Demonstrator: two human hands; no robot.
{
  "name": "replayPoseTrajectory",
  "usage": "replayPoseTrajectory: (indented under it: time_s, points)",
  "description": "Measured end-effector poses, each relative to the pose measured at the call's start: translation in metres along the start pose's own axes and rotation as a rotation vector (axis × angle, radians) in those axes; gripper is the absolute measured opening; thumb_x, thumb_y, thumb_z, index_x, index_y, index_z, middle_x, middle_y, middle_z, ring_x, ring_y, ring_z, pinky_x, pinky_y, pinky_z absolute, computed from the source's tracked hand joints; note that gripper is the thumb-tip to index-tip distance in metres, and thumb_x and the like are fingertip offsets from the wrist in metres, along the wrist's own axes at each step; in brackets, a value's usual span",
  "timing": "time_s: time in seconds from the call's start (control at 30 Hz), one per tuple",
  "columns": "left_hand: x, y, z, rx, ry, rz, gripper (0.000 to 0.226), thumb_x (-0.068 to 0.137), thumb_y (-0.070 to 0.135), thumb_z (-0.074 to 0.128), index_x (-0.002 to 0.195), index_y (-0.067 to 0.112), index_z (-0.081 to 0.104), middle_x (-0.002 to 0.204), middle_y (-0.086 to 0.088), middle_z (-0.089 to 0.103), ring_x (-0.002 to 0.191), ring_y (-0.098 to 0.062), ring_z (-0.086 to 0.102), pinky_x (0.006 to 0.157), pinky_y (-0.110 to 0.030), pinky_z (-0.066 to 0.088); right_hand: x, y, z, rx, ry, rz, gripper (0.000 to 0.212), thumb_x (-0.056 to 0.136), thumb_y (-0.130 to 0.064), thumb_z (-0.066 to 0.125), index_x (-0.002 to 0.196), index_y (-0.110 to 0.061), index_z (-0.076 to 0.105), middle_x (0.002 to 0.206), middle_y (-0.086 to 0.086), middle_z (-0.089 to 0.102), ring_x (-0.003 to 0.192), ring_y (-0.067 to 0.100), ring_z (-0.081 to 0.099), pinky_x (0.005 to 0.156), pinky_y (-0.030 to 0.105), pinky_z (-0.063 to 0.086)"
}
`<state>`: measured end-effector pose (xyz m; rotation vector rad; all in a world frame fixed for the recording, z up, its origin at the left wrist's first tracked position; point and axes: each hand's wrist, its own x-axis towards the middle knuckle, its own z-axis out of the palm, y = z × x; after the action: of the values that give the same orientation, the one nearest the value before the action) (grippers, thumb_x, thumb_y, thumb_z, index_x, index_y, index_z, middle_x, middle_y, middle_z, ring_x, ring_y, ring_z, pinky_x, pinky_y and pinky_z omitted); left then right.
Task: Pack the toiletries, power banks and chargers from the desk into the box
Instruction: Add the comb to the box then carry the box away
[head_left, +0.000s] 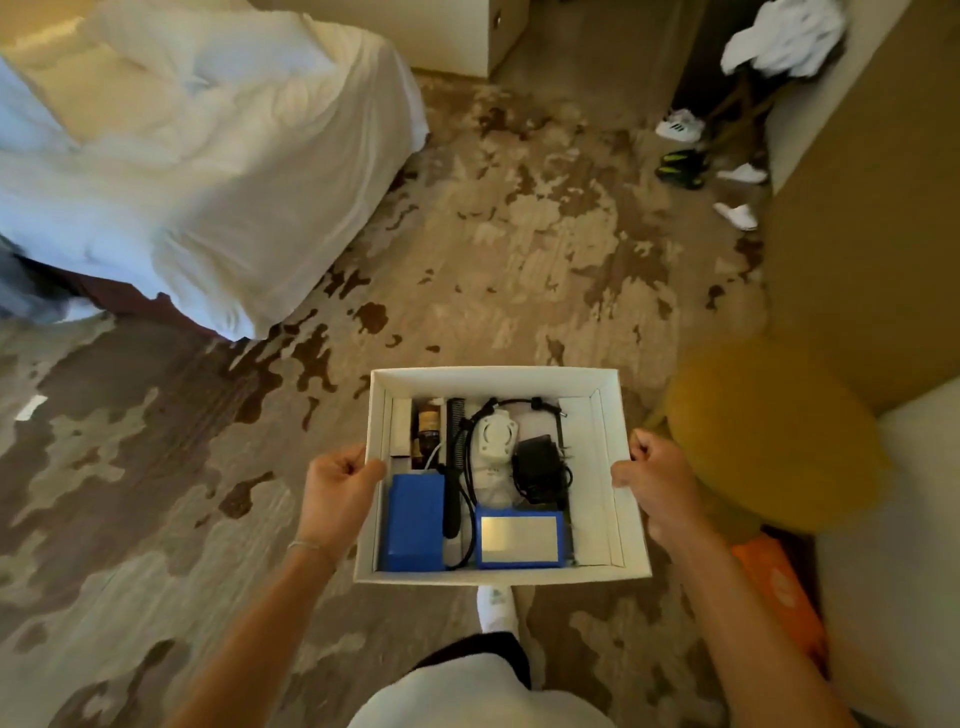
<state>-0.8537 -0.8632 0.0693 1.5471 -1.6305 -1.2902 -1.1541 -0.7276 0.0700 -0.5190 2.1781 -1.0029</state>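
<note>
I hold a white cardboard box (498, 378) in the air above the carpet. My left hand (340, 480) grips its left wall and my right hand (657, 480) grips its right wall. Inside lie two blue power banks, one at the near left (413, 522) and one at the near middle (521, 539). A black comb (455, 457) lies between them, running away from me. A white charger (496, 441) and a black adapter (540, 467) with cables sit in the middle. A brown bottle (428, 428) and a white tube (401, 426) lie at the far left.
A bed with a white duvet (208, 156) fills the upper left. A yellow round cushion (769, 436) sits close to the right of the box, with an orange item (784, 587) beside it. Shoes and slippers (691, 156) lie at the far right. Patterned carpet stretches ahead.
</note>
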Motion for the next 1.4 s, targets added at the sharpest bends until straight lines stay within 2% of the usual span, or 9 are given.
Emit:
replayPoseTrajectory:
  time_s: [0.13,0.23,0.33,0.5,0.73,0.9,1.0,1.1,1.4]
  points:
    - [0.033,0.023,0.058,-0.013,-0.052,-0.001,0.027,0.092,0.007,0.059,0.067,-0.002,0.055,0.054,-0.005,0.049,0.045,-0.007,0.045,0.052,-0.025,0.045,0.046,0.006,-0.04,0.022,0.048,0.051,0.021,0.076,0.006,0.068,0.092,0.005,0.056,0.084,0.009,0.069,0.077,0.02,0.066,0.07,0.04,0.057]
    - [0.054,0.041,0.098,-0.031,-0.104,0.023,0.026,0.09,0.006,0.058,0.064,0.003,0.053,0.048,0.005,0.053,0.043,-0.002,0.047,0.046,-0.013,0.045,0.073,0.006,-0.07,0.05,0.076,0.065,0.023,0.076,0.009,0.067,0.097,0.006,0.058,0.084,0.003,0.072,0.086,0.024,0.071,0.066,0.043,0.062]
    - [0.079,0.059,0.14,-0.011,-0.172,0.042,0.033,0.09,0.006,0.058,0.059,0.011,0.048,0.044,0.006,0.047,0.041,-0.002,0.042,0.047,-0.02,0.043,0.096,0.008,-0.101,0.075,0.127,0.097,0.03,0.076,0.011,0.065,0.103,0.014,0.054,0.099,0.028,0.068,0.097,0.046,0.066,0.085,0.066,0.055]
    - [0.109,0.082,0.2,0.035,-0.227,0.057,0.036,0.09,0.011,0.059,0.057,0.016,0.046,0.046,0.005,0.042,0.044,-0.01,0.042,0.048,-0.026,0.044,0.132,0.017,-0.146,0.152,0.167,0.131,0.03,0.076,0.012,0.063,0.104,0.015,0.052,0.111,0.037,0.061,0.106,0.055,0.059,0.088,0.072,0.049]
    - [0.124,0.111,0.295,0.039,-0.262,0.071,0.035,0.088,0.006,0.059,0.056,0.013,0.047,0.045,0.006,0.043,0.043,-0.011,0.041,0.043,-0.019,0.041,0.2,0.047,-0.214,0.197,0.175,0.18,0.023,0.078,0.014,0.061,0.097,0.013,0.049,0.094,0.021,0.07,0.091,0.038,0.069,0.068,0.043,0.056]
    - [0.123,0.13,0.373,0.116,-0.247,-0.013,0.024,0.087,0.009,0.058,0.064,0.006,0.053,0.049,0.001,0.042,0.043,-0.008,0.04,0.041,-0.018,0.04,0.258,0.081,-0.268,0.182,0.107,0.205,0.021,0.079,0.013,0.062,0.099,0.01,0.055,0.092,0.015,0.071,0.091,0.036,0.07,0.082,0.058,0.058]
    - [0.125,0.139,0.419,0.173,-0.269,-0.052,0.025,0.087,0.002,0.059,0.065,0.008,0.051,0.057,-0.009,0.043,0.051,-0.017,0.043,0.049,-0.03,0.042,0.297,0.104,-0.297,0.183,0.067,0.223,0.02,0.077,0.014,0.062,0.095,0.011,0.054,0.093,0.023,0.07,0.094,0.042,0.069,0.075,0.047,0.057]
    - [0.129,0.141,0.464,0.219,-0.302,-0.095,0.022,0.086,-0.001,0.059,0.067,0.008,0.051,0.062,-0.011,0.045,0.057,-0.022,0.045,0.056,-0.037,0.043,0.331,0.129,-0.323,0.151,0.036,0.232,0.017,0.078,0.013,0.064,0.08,-0.003,0.057,0.084,0.011,0.072,0.087,0.033,0.072,0.06,0.034,0.054]
    - [0.149,0.121,0.595,0.354,-0.394,-0.149,0.023,0.09,-0.002,0.059,0.071,0.008,0.052,0.067,-0.011,0.047,0.062,-0.022,0.046,0.056,-0.022,0.045,0.43,0.208,-0.374,0.101,-0.001,0.327,0.016,0.078,0.011,0.064,0.081,-0.001,0.054,0.085,0.011,0.069,0.084,0.025,0.069,0.061,0.029,0.052]
